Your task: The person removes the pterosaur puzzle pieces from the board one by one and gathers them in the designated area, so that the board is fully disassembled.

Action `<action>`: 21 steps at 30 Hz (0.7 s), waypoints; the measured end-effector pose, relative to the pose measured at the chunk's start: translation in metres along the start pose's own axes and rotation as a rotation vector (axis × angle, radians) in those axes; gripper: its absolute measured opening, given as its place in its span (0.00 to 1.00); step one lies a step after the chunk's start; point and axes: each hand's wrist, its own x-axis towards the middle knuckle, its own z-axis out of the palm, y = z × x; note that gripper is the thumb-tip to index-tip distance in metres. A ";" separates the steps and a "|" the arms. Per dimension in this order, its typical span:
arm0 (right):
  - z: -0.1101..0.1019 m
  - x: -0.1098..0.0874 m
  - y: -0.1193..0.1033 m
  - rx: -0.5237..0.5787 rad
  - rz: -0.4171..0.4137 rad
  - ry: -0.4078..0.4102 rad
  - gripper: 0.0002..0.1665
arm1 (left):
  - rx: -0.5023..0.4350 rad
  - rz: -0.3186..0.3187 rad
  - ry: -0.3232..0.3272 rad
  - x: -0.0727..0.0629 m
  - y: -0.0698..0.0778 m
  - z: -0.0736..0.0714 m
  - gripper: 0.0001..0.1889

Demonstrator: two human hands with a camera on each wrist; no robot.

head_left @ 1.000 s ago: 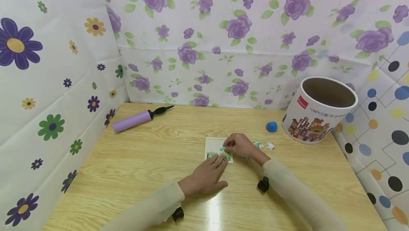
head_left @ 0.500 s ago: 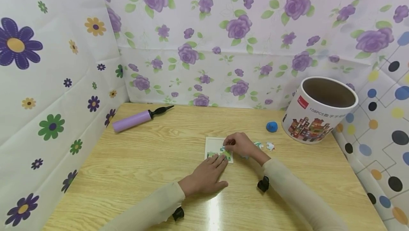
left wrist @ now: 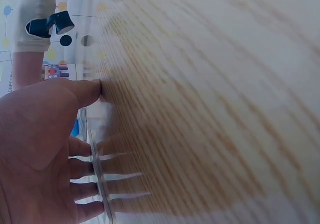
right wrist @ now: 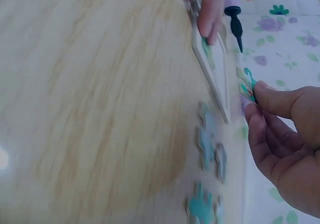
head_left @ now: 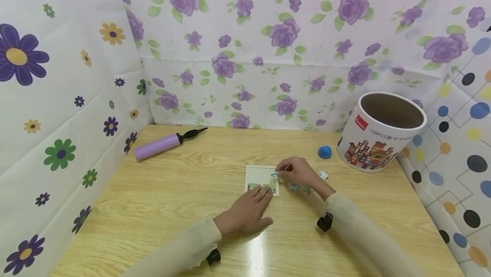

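Observation:
My left hand [head_left: 251, 211] rests with its fingers straight on the near edge of a small white puzzle board [head_left: 256, 174]. Green puzzle pieces [head_left: 251, 186] lie along the board's near side, partly under those fingers. Between thumb and fingertips, my right hand [head_left: 301, 172] pinches a puzzle piece [right wrist: 247, 83] with green, teal and pale patches. In the right wrist view that piece is held up off the table, beyond the board's right edge. Loose pieces lie right of the board, among them a green one [head_left: 308, 190], a greyish one [head_left: 293, 186] and a white one [head_left: 323, 175].
A blue rounded object [head_left: 324, 152] sits behind the loose pieces. At the back right stands a large white bucket [head_left: 377, 140] with printed buildings. A purple hand pump [head_left: 157, 147] lies at the back left. Floral sheets [head_left: 245, 55] rise behind and beside the table.
My right hand has moved a little right, from over the board to its right edge, with a puzzle piece in its fingertips. The green loose piece has come into sight. My left hand stays put.

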 end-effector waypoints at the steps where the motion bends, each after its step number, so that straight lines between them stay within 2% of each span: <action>1: -0.003 -0.003 0.001 -0.002 0.006 0.004 0.05 | 0.000 -0.001 -0.002 0.000 0.000 0.000 0.41; 6: -0.019 -0.020 0.006 -0.019 0.027 0.042 0.05 | -0.005 -0.005 -0.014 -0.002 0.001 -0.003 0.41; 14: -0.038 -0.045 0.026 -0.040 0.031 0.092 0.06 | 0.004 0.000 -0.010 -0.002 0.001 -0.004 0.40; 21: -0.052 -0.065 0.039 -0.086 0.093 0.105 0.05 | -0.005 0.004 -0.003 -0.002 0.001 -0.003 0.40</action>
